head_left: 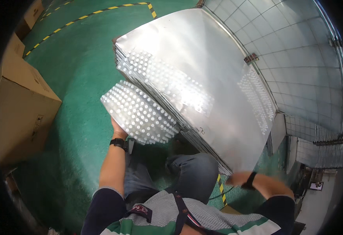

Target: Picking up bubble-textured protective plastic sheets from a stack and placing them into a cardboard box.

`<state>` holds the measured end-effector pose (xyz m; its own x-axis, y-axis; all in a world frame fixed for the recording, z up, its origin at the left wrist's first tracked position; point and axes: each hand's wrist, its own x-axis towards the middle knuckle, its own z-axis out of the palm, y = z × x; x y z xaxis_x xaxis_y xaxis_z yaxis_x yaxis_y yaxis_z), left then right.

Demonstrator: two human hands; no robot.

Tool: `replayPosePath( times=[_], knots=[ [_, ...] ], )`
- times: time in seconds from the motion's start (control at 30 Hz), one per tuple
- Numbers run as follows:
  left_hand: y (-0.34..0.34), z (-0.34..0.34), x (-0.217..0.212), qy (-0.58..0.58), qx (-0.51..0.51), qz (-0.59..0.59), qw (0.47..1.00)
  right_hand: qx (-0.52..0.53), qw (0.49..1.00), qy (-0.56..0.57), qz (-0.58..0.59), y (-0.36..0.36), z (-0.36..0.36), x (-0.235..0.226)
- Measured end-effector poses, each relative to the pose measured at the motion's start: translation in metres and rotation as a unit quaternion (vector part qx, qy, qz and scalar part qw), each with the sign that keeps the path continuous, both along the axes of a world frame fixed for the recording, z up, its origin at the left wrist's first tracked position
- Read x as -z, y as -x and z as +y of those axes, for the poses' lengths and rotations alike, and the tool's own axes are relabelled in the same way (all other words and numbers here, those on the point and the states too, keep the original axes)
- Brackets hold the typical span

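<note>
Gripping a perforated silver panel [140, 113] from beneath with my left hand [118, 129], just beside the stack of metal sheets [203, 78]; my right hand [236, 179] sits at the stack's near edge — blurred, its grip unreadable; a cardboard box [22, 113] stands well apart from the stack.

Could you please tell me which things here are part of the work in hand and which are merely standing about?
In hand:
- small dotted foil sheet, held up by the left hand
- stack of large foil sheets
- right hand, at the stack's near edge

Standing about:
- cardboard boxes
- green floor with yellow-black tape
- white grid panels
</note>
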<state>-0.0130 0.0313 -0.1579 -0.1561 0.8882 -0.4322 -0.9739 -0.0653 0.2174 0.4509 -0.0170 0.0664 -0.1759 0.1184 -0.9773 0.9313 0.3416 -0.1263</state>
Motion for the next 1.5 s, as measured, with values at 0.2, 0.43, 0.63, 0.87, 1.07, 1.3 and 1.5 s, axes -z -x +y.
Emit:
replayPosePath(
  times=[0.2,0.43,0.63,0.87,1.07,1.3,1.5],
  knots=[
    [-0.035,0.02,-0.003,0.102,0.011,0.091,0.991,0.004,0.987,-0.141,0.073,0.056,0.055,0.006],
    [-0.033,0.009,0.004,0.012,0.038,-0.011,0.999,-0.144,0.794,-0.496,0.32,0.204,0.172,0.03],
    [-0.048,0.018,-0.013,0.093,0.004,0.013,0.996,-0.165,0.848,-0.461,0.202,0.254,0.149,0.05],
    [-0.044,0.009,-0.035,0.082,0.05,0.0,0.995,-0.241,0.848,-0.402,0.247,0.284,0.089,0.047],
    [-0.031,-0.011,0.005,0.105,0.003,0.036,0.994,-0.165,0.827,-0.364,0.395,0.269,0.106,0.04],
    [-0.04,0.017,0.006,-0.01,0.116,-0.034,0.993,-0.029,0.753,-0.53,0.389,0.139,0.244,0.053],
    [-0.058,0.028,0.01,0.035,0.159,0.012,0.987,0.195,0.74,-0.642,0.036,-0.086,0.327,0.081]
  ],
)
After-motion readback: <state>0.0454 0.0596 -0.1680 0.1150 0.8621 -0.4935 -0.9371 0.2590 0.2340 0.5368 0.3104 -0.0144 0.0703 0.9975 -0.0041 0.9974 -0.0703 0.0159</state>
